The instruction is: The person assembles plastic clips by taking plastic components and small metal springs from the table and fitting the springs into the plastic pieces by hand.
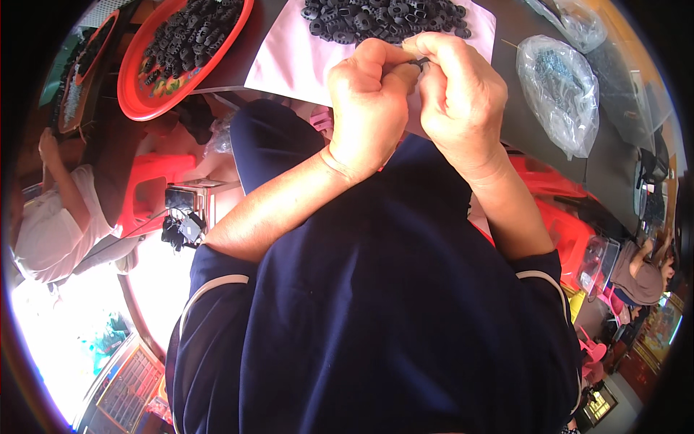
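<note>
My left hand (372, 98) and my right hand (463, 101) meet above the near edge of a pale pink cloth (289, 61). Between their pinched fingertips is a small black part (419, 64), mostly covered by the fingers, so its exact kind is hidden. Both hands are closed on it. Just beyond them, a heap of small black plastic parts (383, 20) with ring-like and slotted shapes lies on the cloth.
To the left, a red round tray (134, 90) holds a pile of black parts. A clear plastic bag (560, 123) with small dark pieces lies on the dark table (510, 108) at right. Red stools (144, 192) stand around; another person (61, 224) sits at far left.
</note>
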### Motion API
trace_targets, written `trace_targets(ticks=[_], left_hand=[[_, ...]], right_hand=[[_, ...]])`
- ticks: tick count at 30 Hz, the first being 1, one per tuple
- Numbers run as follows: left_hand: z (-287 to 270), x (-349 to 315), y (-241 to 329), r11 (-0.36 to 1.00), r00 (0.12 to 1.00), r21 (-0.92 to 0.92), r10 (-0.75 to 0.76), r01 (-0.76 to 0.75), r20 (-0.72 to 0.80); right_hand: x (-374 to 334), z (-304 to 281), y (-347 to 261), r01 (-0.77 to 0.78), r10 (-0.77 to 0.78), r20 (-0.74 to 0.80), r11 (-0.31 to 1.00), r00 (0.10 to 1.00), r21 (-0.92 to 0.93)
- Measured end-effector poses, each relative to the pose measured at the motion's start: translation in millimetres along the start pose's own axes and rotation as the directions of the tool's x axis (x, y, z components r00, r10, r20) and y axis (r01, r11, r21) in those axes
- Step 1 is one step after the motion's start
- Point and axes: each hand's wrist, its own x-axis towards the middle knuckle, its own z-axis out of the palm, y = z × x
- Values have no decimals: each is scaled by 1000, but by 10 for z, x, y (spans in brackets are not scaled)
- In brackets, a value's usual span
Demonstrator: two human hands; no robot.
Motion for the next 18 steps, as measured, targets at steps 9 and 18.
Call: trace_targets(ticks=[9,18], left_hand=[[-96,20,175,971,971,-97,-209,221,120],[-152,51,269,923,921,-118,-341,366,187]], right_hand=[[-126,-80,-72,-369,378,0,902,926,224],[-227,-109,-35,-381,401,-38,892,915,241]])
